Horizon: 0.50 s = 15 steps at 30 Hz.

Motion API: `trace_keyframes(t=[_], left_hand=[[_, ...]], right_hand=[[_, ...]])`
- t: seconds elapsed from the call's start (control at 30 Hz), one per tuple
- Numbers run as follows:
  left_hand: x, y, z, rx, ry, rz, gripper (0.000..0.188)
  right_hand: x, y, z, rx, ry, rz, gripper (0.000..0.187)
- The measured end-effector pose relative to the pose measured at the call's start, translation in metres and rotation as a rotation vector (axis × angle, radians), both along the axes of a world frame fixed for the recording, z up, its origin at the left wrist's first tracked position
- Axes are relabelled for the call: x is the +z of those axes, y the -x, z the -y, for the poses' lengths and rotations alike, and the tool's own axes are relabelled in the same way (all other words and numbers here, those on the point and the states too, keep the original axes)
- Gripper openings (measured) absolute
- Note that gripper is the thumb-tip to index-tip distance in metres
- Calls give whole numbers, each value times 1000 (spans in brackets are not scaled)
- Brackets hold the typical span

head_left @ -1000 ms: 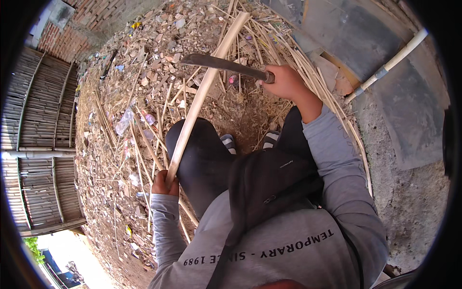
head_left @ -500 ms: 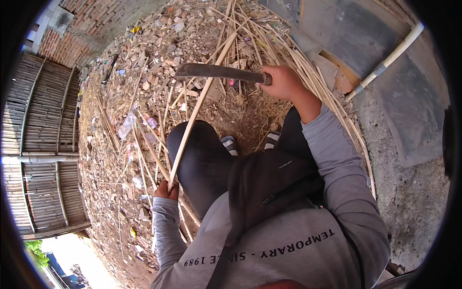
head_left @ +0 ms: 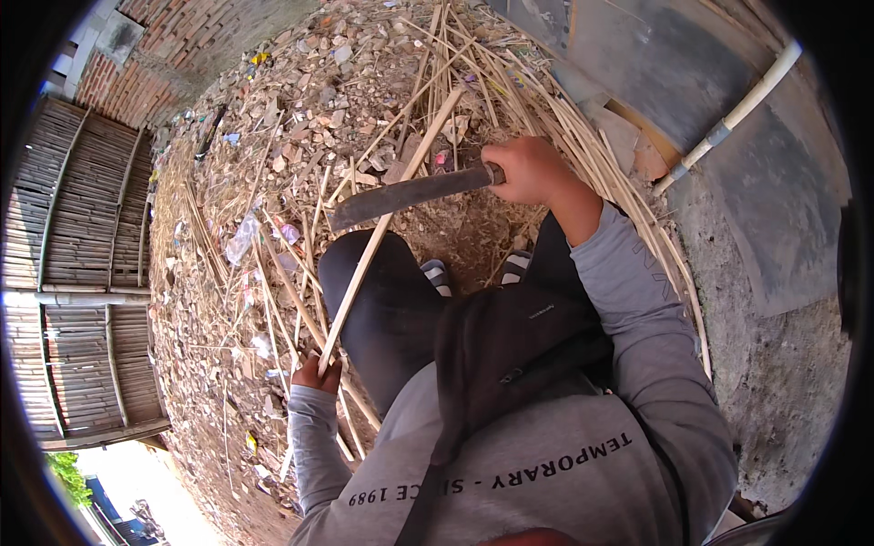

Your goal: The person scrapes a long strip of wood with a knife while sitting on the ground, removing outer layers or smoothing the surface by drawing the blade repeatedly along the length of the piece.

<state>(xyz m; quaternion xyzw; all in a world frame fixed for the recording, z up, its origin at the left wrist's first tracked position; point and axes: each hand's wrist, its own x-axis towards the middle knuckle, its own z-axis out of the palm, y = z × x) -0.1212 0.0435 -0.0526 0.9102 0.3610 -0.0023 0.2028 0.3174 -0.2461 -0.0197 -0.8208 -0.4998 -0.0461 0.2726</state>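
Note:
My right hand [head_left: 532,171] is closed round the handle of a machete [head_left: 411,196]. The dark, broad blade points left and lies across a long pale bamboo strip [head_left: 361,271], above my bent left knee. Low on the left, my left hand [head_left: 319,374] grips the near end of that strip. From there the strip slants up and away to the right, its far end beyond the blade. Whether the blade's edge touches or bites into the strip, I cannot tell.
Many bamboo strips [head_left: 583,136] lie heaped at the far right, and thinner ones [head_left: 273,300] lie beside my left hand. Rubble and litter cover the ground. A bamboo wall panel [head_left: 86,209] stands left; a white pipe [head_left: 728,123] leans right near grey sheets [head_left: 655,55].
The machete blade has come down along the strip toward me, its tip now lower. My right hand has shifted slightly nearer, and the strip's far end has dropped a little.

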Motion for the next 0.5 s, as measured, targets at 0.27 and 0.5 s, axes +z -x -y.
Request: trace_keyframes(t=[0.27,0.5], left_hand=[[18,-24,22,-46,-34,-32,30],[31,-44,40,-82,-75,13,21]], right_hand=[[-3,-10,7,-176,4,-129,22],[-9,-3,-4,-17,208,-119,26]])
